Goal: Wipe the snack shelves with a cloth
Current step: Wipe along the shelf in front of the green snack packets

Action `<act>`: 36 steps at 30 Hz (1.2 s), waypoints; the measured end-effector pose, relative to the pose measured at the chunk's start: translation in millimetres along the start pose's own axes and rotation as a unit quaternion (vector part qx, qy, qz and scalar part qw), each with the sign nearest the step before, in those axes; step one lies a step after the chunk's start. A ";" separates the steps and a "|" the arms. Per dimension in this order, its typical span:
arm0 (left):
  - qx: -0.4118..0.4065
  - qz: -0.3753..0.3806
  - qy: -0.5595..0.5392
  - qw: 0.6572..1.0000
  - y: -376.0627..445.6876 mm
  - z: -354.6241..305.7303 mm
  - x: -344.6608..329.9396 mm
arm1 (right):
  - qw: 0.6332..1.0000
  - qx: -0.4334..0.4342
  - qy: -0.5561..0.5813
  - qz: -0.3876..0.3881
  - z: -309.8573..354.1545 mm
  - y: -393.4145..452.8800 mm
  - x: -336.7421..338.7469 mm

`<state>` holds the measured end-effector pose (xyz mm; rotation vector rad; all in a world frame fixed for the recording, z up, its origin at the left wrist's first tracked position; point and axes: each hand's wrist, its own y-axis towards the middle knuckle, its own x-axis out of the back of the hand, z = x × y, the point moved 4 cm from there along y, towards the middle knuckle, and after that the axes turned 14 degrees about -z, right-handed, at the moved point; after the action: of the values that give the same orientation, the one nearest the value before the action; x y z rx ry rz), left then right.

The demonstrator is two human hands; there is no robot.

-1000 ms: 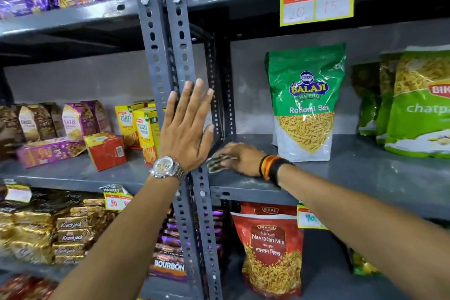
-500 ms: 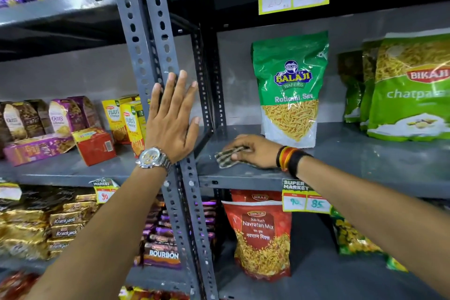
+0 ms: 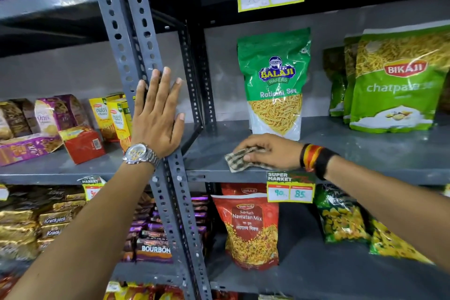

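My right hand (image 3: pixel 270 151) presses a checked cloth (image 3: pixel 237 157) flat on the grey middle shelf (image 3: pixel 365 153), near its front edge and just in front of a green Balaji snack bag (image 3: pixel 275 80). The cloth's left corner sticks out past my fingers. My left hand (image 3: pixel 157 114), with a metal watch on the wrist, lies flat and open against the perforated grey upright post (image 3: pixel 136 39) of the rack, fingers spread upward.
Green Bikaji bags (image 3: pixel 394 80) stand at the right of the same shelf. Biscuit boxes (image 3: pixel 114 117) and a red carton (image 3: pixel 82 143) fill the left bay. Price tags (image 3: pixel 289 187) hang on shelf edges. A red Navratan Mix bag (image 3: pixel 250 229) stands below.
My right hand has slid the cloth to the right along the shelf, away from the post. My left hand has stayed on the post.
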<state>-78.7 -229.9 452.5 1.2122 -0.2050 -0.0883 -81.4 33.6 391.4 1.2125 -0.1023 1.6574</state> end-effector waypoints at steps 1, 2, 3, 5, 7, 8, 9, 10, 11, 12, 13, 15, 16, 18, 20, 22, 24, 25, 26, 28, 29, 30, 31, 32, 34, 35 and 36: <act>0.001 0.000 -0.002 1.000 -0.5 -0.3 -0.1 | 1.000 0.000 0.013 0.022 1.1 -5.8 6.4; 0.001 -0.001 -0.002 1.000 -0.7 -0.1 -0.7 | 0.999 -0.005 0.024 0.030 0.0 -9.6 14.3; 0.000 -0.001 -0.001 1.000 -0.6 0.3 -1.2 | 0.999 -0.013 0.034 0.017 -5.0 -9.7 22.5; -0.001 0.000 0.002 1.000 0.3 0.3 -1.0 | 0.999 -0.025 0.026 -0.037 -18.3 -6.8 35.1; 0.004 0.003 0.001 1.000 0.5 -0.6 -0.2 | 0.997 -0.037 -0.017 -0.069 -32.2 -2.9 35.6; 0.006 0.005 0.000 1.000 0.0 -1.0 0.9 | 0.996 -0.040 -0.033 -0.075 -33.5 -4.0 32.4; 0.005 0.006 -0.001 1.000 -0.3 -1.3 1.5 | 0.996 -0.039 -0.041 -0.073 -34.1 -6.9 28.8; 0.004 0.006 0.000 1.000 0.1 -1.2 1.7 | 0.997 -0.034 -0.040 -0.061 -29.4 -12.5 26.4; 0.004 0.005 0.000 1.000 0.5 -1.3 1.9 | 0.998 -0.029 -0.034 -0.040 -23.1 -18.9 25.3; 0.005 0.005 0.000 1.000 0.6 -1.6 2.1 | 0.999 -0.025 -0.027 -0.016 -16.3 -26.6 26.4; 0.005 0.006 0.001 1.000 0.1 -1.7 1.9 | 1.000 -0.022 -0.020 0.008 -12.2 -33.8 29.8; 0.006 0.006 0.004 1.000 -0.1 -0.6 1.5 | 0.999 -0.027 -0.013 0.020 -14.9 -39.2 42.8; 0.007 0.007 0.003 1.000 0.3 -0.4 1.7 | 0.999 -0.042 -0.008 -0.002 -20.3 -37.6 50.5; 0.009 0.014 0.000 1.000 0.0 -1.2 1.2 | 0.994 -0.077 -0.029 -0.065 -41.5 -32.6 60.7; 0.014 0.024 -0.005 1.000 -0.8 -1.7 1.5 | 0.987 -0.098 -0.074 -0.105 -53.6 -32.0 56.6; 0.017 0.032 -0.009 0.999 -0.2 -1.7 2.0 | 0.989 -0.083 -0.087 -0.090 -48.8 -39.2 48.5; 0.021 0.041 -0.014 0.999 1.0 -2.4 4.9 | 0.996 -0.067 -0.057 -0.026 -29.0 -54.9 48.1; 0.028 0.043 -0.017 0.999 0.6 -4.0 7.4 | 0.997 -0.061 -0.048 0.009 -22.0 -63.6 52.1; 0.039 0.042 -0.025 0.998 0.1 -7.5 10.5 | 0.997 -0.061 -0.040 0.031 -19.1 -70.1 58.7; 0.052 0.025 -0.059 0.997 0.6 -26.1 16.8 | 0.997 -0.067 -0.031 0.012 -24.9 -72.0 78.2; 0.047 0.023 -0.080 0.995 1.4 -40.7 17.2 | 0.996 -0.075 -0.031 -0.026 -34.3 -66.6 88.2; 0.035 0.036 -0.102 0.994 1.2 -57.4 14.5 | 0.993 -0.085 -0.037 -0.066 -43.4 -60.1 95.9; 0.024 0.067 -0.130 0.989 -1.2 -75.2 8.6 | 0.989 -0.094 -0.050 -0.098 -51.6 -52.7 100.1; 0.018 0.116 -0.165 0.979 -5.0 -93.0 0.8 | 0.986 -0.100 -0.062 -0.116 -55.0 -45.6 100.5; 0.015 0.238 -0.214 0.947 -17.0 -125.3 -18.2 | 0.985 -0.106 -0.078 -0.115 -57.6 -32.1 90.2; 0.015 0.290 -0.221 0.931 -24.4 -137.4 -26.6 | 0.986 -0.103 -0.084 -0.103 -58.2 -27.1 81.8; 0.015 0.329 -0.222 0.918 -31.4 -146.5 -33.6 | 0.986 -0.100 -0.093 -0.093 -59.5 -23.6 74.4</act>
<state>-80.4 -100.2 370.4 1.0840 -1.0059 0.2320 -99.2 128.9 406.7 1.1823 -0.2582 1.3376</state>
